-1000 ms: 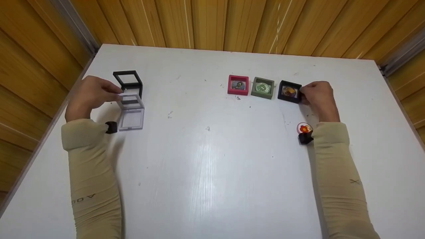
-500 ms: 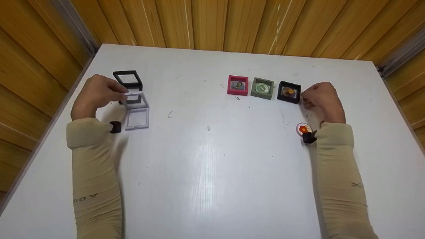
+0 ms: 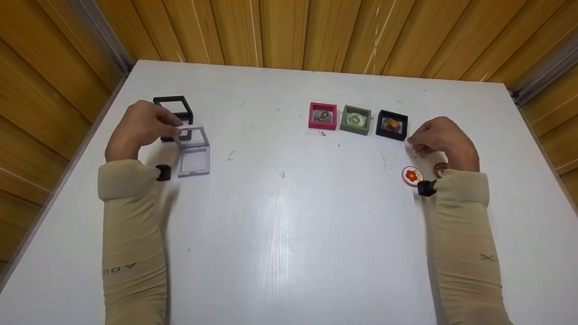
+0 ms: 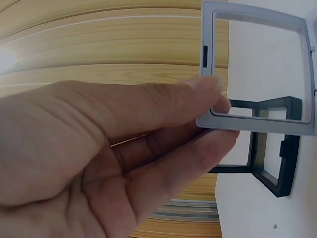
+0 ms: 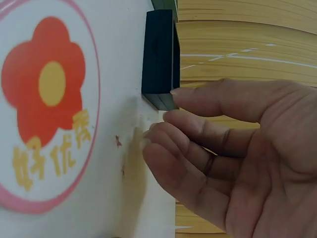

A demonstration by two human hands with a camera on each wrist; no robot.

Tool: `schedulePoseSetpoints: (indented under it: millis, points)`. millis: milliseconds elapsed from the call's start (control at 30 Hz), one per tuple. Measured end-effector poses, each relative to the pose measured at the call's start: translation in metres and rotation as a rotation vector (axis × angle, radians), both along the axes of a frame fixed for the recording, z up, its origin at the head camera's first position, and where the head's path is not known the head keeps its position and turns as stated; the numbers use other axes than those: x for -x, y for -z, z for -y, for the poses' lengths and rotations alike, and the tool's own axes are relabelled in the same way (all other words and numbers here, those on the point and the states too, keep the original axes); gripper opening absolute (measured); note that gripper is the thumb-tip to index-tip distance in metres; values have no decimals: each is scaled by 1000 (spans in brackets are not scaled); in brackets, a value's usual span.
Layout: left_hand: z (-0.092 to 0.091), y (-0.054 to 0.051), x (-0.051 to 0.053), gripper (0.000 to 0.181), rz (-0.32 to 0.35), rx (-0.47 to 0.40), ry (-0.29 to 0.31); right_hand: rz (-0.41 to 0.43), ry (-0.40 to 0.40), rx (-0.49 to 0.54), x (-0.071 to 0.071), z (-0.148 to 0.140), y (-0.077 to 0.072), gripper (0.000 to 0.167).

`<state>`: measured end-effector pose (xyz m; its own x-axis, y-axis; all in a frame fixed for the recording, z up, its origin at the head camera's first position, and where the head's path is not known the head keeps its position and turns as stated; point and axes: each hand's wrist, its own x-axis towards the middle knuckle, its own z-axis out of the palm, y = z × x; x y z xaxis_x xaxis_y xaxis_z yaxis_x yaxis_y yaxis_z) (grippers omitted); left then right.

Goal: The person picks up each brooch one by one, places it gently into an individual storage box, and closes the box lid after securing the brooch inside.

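Note:
My left hand (image 3: 142, 128) pinches the raised lid of a white clear-windowed display frame (image 3: 194, 161) between thumb and fingers, as the left wrist view shows at the lid's rim (image 4: 257, 125). The frame stands hinged open, its lower half down at the table. Just behind it is an open black display frame (image 3: 173, 98), partly hidden by the hand. My right hand (image 3: 445, 137) holds nothing; its fingers are loosely bent beside the near right corner of a black display frame (image 3: 392, 125). A round badge with a red flower (image 3: 412, 176) lies below that hand.
A red frame (image 3: 322, 116) and a green frame (image 3: 356, 120) stand left of the black one, each with a round picture inside. A brownish round badge (image 3: 440, 170) is partly covered by the right wrist. A wood-panelled wall (image 3: 284, 34) rises behind the white table (image 3: 280, 225).
My left hand has moved right, bringing the white frame with it and away from the black open frame. The right hand has let go of the black frame and drawn back, uncovering the brownish badge.

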<state>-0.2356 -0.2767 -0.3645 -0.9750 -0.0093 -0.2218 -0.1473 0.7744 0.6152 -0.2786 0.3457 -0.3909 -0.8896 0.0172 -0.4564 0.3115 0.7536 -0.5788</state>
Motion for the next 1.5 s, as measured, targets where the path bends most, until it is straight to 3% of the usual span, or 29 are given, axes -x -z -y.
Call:
schedulePoseSetpoints:
  millis: [633,1033,1233,1500]
  points:
    - [-20,-4,0,28,-4,-28,40,109,-313,-204,-16,-9,-7,41]
    - [-35,-3,2,22,-32,-11,89,143,-365,-244,-22,-8,-6,38]
    - [-40,-4,1,21,-29,0,106,158,-404,-227,-23,-2,-6,27]
    - [-45,-6,1,22,-26,-2,118,174,-398,-217,-22,4,-6,25]
